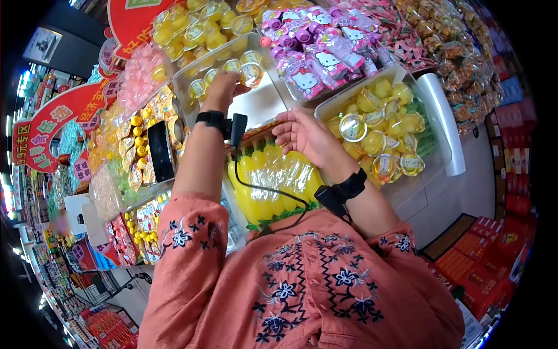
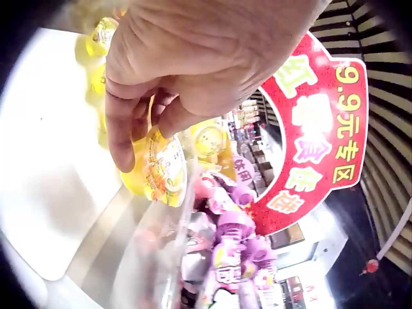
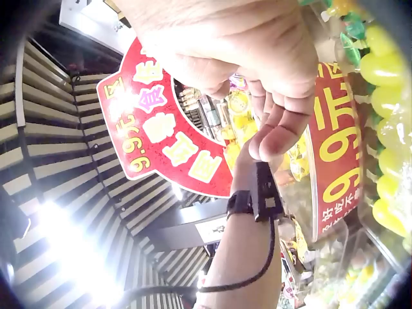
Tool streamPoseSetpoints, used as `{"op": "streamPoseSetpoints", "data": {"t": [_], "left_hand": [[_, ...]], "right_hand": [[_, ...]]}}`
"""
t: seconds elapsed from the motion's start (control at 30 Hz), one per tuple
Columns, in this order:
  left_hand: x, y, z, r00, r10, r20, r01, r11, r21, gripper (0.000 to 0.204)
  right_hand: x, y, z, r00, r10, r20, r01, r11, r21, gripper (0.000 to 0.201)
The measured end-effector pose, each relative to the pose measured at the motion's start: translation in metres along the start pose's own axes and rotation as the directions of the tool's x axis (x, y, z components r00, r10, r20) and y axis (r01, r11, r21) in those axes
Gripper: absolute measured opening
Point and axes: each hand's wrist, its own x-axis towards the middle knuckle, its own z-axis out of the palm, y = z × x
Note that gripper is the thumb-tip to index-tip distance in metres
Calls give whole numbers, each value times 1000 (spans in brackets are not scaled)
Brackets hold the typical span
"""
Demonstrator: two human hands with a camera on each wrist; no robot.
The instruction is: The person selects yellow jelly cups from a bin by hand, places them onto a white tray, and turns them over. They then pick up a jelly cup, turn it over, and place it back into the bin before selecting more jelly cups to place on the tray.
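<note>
My left hand (image 1: 224, 90) reaches into a clear plastic bin (image 1: 258, 104) with a bare white bottom. Between thumb and fingers it pinches a yellow jelly cup (image 2: 164, 168), its printed lid facing outward in the left wrist view. More jelly cups (image 1: 231, 65) stand in a row along the bin's back side. Over the bin's front edge hovers my right hand (image 1: 308, 136), its fingers loosely bent and nothing in them. Below it lie long yellow packs with green ends (image 1: 273, 183).
A bin of yellow jelly cups (image 1: 378, 128) is on the right, purple pouches (image 1: 328, 46) behind. To the left, a black phone (image 1: 161, 152) lies on small snack packs. Red signs (image 1: 55, 125) rise beyond. A cable (image 1: 279, 192) links both wrist straps.
</note>
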Motion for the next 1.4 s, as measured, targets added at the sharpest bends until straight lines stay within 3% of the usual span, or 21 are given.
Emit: {"op": "streamPoseSetpoints", "data": {"t": [0.2,0.3,0.43,0.63,0.93,1.03,1.13,1.17,1.3,1.33,1.4], "left_hand": [[25,-18,23,986,-97,-136,103,994,37,26],[34,-31,29,984,-82,-158,83,997,3,26],[54,-44,29,959,-172,-224,163,985,-58,27],[66,-59,24,960,-140,-243,113,986,-119,22],[76,-63,16,969,-132,-211,136,991,7,22],[76,-63,11,970,-187,-156,200,977,72,28],[63,-53,14,961,-179,-210,190,981,35,36],[58,-44,12,962,-164,-218,190,977,100,44],[15,-3,10,983,132,-127,-100,967,234,42],[5,8,17,976,168,-136,-150,980,134,46],[-40,36,35,970,218,-110,-217,976,13,31]], "right_hand": [[-4,-3,-5,999,-25,-44,24,1000,-11,45],[-6,-4,-6,998,-27,-54,28,1000,9,46],[-7,-2,-8,998,-37,-56,39,999,20,46],[-8,-3,-9,998,-27,-62,27,1000,6,45],[-8,-3,-6,999,-12,-48,12,1000,-6,43],[-9,-1,-7,999,-24,-36,24,1000,-9,43],[-11,-2,-5,999,-31,-19,31,1000,2,41],[-14,-3,-4,999,-32,-20,33,999,8,41],[-38,-20,1,987,-163,9,162,974,-157,32],[-45,-28,3,980,-198,-4,191,948,-253,30],[-59,-48,4,953,-301,-26,263,870,-417,25]]}}
